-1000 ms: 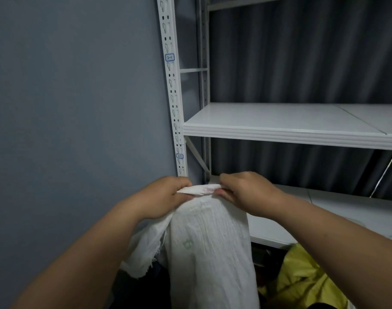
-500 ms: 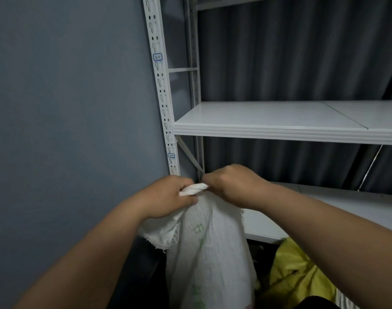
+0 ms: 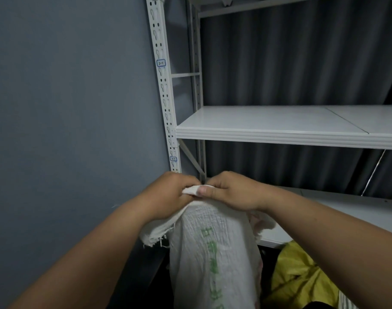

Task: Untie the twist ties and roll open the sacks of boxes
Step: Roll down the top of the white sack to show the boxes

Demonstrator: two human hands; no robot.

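A white woven sack point(image 3: 212, 253) with green print stands upright in front of me, low in the middle of the view. My left hand point(image 3: 168, 195) grips the bunched top rim of the sack on its left side. My right hand point(image 3: 230, 190) pinches the same rim just to the right, thumb on the folded fabric. Both hands touch each other at the sack's mouth. A frayed flap of the rim hangs down at the left below my left wrist. No twist tie or boxes can be seen.
A white metal shelving unit point(image 3: 279, 128) stands right behind the sack, its slotted post point(image 3: 166, 97) beside a grey wall at the left. A yellow sack point(image 3: 297, 279) lies at the lower right under the lower shelf point(image 3: 346, 210). Dark curtain hangs behind the shelves.
My hands have come closer together at the sack's top, from a spread grip to touching. More rim fabric is bunched and folded down, and the green print has come into sight.
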